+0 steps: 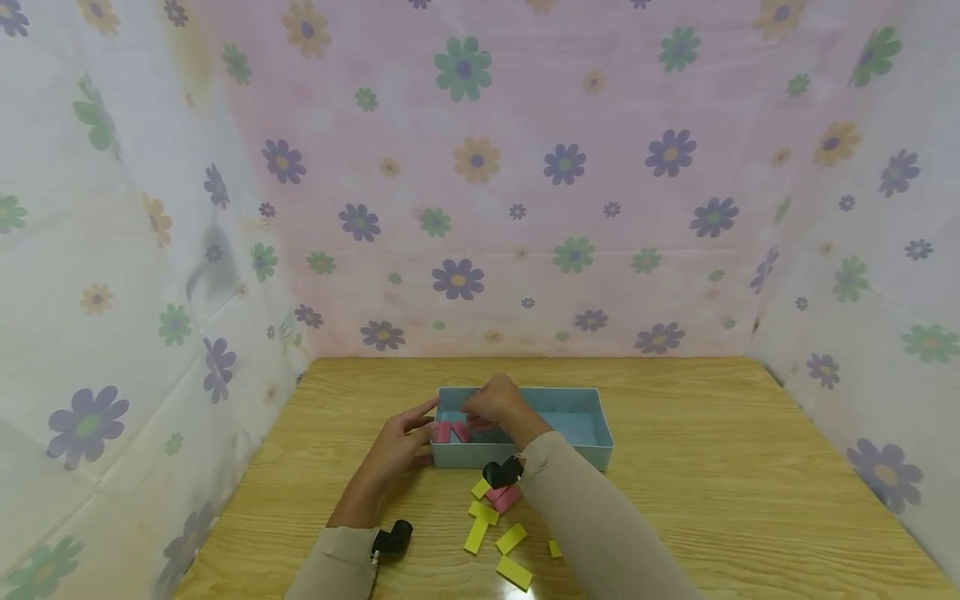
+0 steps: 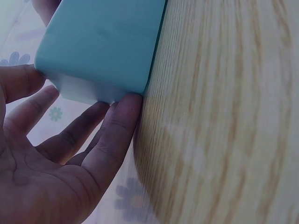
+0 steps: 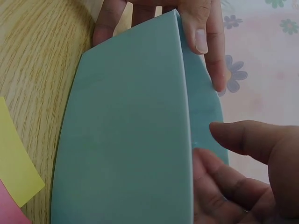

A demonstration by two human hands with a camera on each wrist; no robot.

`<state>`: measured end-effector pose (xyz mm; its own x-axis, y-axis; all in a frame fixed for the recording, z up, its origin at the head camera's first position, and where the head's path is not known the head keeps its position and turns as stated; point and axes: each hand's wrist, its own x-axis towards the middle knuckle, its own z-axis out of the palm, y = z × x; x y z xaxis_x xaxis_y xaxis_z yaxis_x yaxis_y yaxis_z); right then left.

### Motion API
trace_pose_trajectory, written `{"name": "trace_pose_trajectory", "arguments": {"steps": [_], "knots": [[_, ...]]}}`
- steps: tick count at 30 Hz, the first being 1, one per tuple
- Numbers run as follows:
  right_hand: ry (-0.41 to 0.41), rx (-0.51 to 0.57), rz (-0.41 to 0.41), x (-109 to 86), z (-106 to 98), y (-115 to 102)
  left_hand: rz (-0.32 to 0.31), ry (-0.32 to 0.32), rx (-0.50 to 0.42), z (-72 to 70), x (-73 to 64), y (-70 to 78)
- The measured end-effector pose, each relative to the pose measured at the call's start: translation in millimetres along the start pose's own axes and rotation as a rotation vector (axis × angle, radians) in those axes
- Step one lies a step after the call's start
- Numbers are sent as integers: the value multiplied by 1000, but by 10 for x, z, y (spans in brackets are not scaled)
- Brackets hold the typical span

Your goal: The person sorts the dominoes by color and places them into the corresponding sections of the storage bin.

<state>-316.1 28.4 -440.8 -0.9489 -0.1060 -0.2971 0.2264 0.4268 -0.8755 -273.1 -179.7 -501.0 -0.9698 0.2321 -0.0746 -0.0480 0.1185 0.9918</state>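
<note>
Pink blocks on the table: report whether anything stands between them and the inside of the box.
The near wall of the light-blue box stands between the pink blocks and its inside; they'd likely need lifting over. The right hand reaches over that wall, its black wrist camera overlapping the gap in the head view.

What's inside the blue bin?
At least two pink blocks lie at the left end of the blue bin; the right hand reaches inside. That hand and the front wall cover part of the floor.

The right sleeve (image 1: 607, 525) partly hides a yellow block (image 1: 555, 549) toward the table's (image 1: 750, 475) near edge, itself cut off.
</note>
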Motion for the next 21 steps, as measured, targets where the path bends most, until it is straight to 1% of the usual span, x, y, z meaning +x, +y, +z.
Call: {"name": "trace_pose_trajectory", "arguments": {"steps": [3, 6, 13, 21], "knots": [[-13, -59, 23, 22, 26, 5, -1, -2, -9, 7, 3, 3], [-35, -88, 33, 21, 65, 4, -3, 1, -13, 7, 2, 3], [-78, -62, 34, -11, 129, -16, 4, 2, -4, 7, -1, 7], [-89, -43, 24, -11, 180, -18, 8, 5, 11, 2, -9, 10]]}}
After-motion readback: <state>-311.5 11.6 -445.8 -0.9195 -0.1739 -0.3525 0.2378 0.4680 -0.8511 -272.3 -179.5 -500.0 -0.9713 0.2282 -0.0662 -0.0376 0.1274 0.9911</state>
